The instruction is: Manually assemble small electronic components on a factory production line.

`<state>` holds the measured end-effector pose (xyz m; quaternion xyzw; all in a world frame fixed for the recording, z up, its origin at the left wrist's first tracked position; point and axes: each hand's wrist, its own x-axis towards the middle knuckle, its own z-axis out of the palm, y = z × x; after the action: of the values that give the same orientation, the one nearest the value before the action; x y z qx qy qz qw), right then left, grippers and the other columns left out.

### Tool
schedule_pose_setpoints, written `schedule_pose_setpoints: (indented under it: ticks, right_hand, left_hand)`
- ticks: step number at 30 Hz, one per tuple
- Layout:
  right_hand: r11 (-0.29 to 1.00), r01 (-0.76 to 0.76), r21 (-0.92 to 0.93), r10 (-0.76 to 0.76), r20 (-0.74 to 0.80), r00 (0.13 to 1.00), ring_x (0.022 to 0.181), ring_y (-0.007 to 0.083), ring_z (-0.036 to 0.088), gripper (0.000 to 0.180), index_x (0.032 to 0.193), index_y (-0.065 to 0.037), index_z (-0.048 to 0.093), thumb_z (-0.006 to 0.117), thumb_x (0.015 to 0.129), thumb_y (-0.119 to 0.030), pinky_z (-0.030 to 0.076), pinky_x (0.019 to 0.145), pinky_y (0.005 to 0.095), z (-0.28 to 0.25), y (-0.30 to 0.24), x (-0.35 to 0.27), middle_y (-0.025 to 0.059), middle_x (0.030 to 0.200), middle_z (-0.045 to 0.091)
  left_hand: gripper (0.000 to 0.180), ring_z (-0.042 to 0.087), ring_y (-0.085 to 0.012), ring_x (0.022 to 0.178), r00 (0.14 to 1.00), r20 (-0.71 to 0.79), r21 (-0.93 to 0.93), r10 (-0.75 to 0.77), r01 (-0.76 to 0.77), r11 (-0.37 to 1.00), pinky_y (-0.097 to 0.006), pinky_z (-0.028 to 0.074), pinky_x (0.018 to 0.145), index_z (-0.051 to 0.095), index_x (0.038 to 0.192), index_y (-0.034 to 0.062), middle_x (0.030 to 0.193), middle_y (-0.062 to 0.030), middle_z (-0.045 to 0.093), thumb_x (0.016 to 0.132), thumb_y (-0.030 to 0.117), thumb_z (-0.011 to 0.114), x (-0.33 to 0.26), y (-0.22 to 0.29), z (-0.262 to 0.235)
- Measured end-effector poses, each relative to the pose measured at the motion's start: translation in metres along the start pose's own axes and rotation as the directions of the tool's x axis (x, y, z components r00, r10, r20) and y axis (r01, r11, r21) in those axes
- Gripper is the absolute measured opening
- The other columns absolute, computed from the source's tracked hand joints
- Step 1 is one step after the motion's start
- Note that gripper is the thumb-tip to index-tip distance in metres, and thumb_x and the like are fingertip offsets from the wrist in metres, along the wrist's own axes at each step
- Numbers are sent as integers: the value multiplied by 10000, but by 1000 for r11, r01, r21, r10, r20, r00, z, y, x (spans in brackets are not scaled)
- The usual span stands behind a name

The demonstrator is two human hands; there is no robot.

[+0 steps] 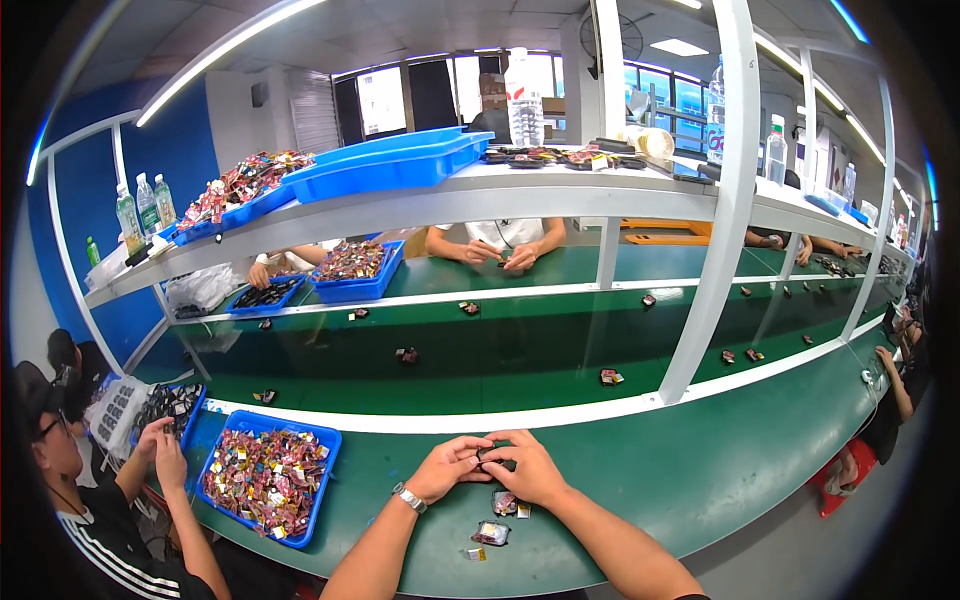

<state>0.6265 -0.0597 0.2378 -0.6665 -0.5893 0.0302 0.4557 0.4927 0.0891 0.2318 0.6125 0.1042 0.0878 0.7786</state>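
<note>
Over the green work surface (640, 500), my left hand (446, 469) and my right hand (524, 470) meet, fingers closed around a small black part (484, 457). My fingers cover most of it, so its exact kind cannot be made out. Just below my hands lies a small dark assembly (504, 502) with a yellow-and-white tab. Nearer to me sits another small assembly (491, 533), with a pale face and dark edges. A little silver-and-yellow piece (475, 553) is closest to the front edge.
At left, a blue tray (328, 482) holds a heap of small red, yellow and silver parts. Beside it a co-worker (75, 480) handles something. Ahead runs a green conveyor belt (520, 350) carrying scattered small assemblies. A white post (708, 230) supports the shelf (440, 205) above.
</note>
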Motion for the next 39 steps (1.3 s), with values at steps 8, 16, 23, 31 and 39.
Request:
schedule_pose_setpoints:
  ticks: [8, 16, 23, 31, 39]
  right_hand:
    - [999, 1, 42, 0, -34, 999, 1126, 277, 559, 152, 949, -109, 744, 706, 806, -146, 471, 951, 380, 4, -2, 0, 65, 1153, 640]
    - [999, 32, 42, -29, -65, 997, 1159, 287, 533, 177, 968, -95, 737, 709, 797, -128, 462, 968, 388, 6, -7, 1, 77, 1206, 613]
    - [999, 47, -7, -47, -94, 994, 1187, 283, 510, 182, 973, -106, 736, 710, 793, -118, 458, 980, 388, -2, -9, 0, 73, 1241, 591]
    - [998, 50, 33, -46, -113, 993, 1142, 276, 542, 167, 950, -112, 736, 715, 784, -111, 481, 945, 379, 6, -8, 2, 63, 1203, 614]
    - [996, 69, 50, -62, -138, 989, 1164, 292, 534, 180, 957, -104, 731, 710, 778, -98, 464, 971, 396, 11, -4, 0, 67, 1243, 604]
  left_hand:
    - [287, 629, -197, 1063, 999, -35, -4, 5, -5, 1000, -367, 555, 932, 526, 1256, 8, 1162, -115, 609, 983, 101, 523, -2, -2, 0]
    - [297, 620, -207, 1093, 999, -28, -43, 33, -34, 998, -379, 547, 945, 516, 1262, 14, 1204, -132, 602, 973, 82, 537, 2, -8, -5]
    - [311, 610, -222, 1123, 998, -44, -104, 51, -56, 993, -384, 537, 957, 511, 1258, -3, 1266, -137, 585, 957, 61, 559, -1, -2, 1]
    - [331, 605, -222, 1129, 997, -42, -118, 58, -63, 991, -390, 531, 971, 511, 1269, -14, 1274, -137, 579, 954, 69, 571, -2, -6, -5]
    - [320, 604, -219, 1136, 997, -66, -33, 46, -48, 998, -361, 534, 972, 503, 1280, -26, 1259, -143, 586, 969, 40, 531, -1, -4, 1]
